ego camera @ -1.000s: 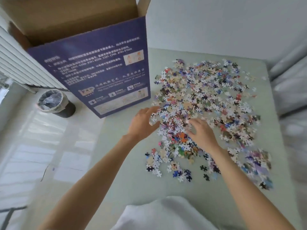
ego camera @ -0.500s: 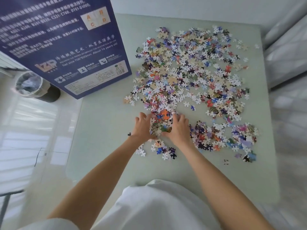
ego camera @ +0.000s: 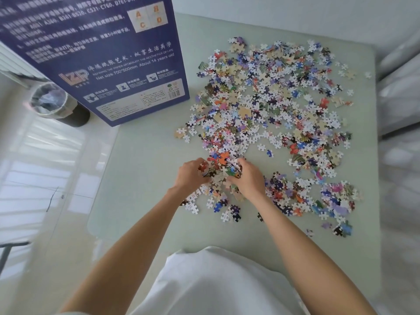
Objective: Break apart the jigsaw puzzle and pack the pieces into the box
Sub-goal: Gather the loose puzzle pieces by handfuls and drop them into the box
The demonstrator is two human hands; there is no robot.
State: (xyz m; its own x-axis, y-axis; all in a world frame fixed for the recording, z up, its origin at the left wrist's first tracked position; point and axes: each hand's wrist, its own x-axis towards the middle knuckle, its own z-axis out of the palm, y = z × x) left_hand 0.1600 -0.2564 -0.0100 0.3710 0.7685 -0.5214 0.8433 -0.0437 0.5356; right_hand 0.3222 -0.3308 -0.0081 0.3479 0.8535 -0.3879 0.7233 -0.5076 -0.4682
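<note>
Two bare hands cup a heap of small colourful cardboard jigsaw pieces [ego camera: 221, 170] on a pale green table [ego camera: 145, 169]. The left hand [ego camera: 191, 176] and right hand [ego camera: 247, 178] curl round it from either side. The tall dark blue cardboard box [ego camera: 102, 60] stands up and left of the heap, nearer the left hand.

Operator: two bare forearms, uncovered from elbow to wrist. Left hand [ego camera: 191, 175] and right hand [ego camera: 248, 178] carry no gloves, rings, watch or wristbands. Torso garment [ego camera: 216, 285]: white, plain fabric, unmarked, with soft folds. A short white sleeve edge [ego camera: 68, 313] shows at the left upper arm.
</note>
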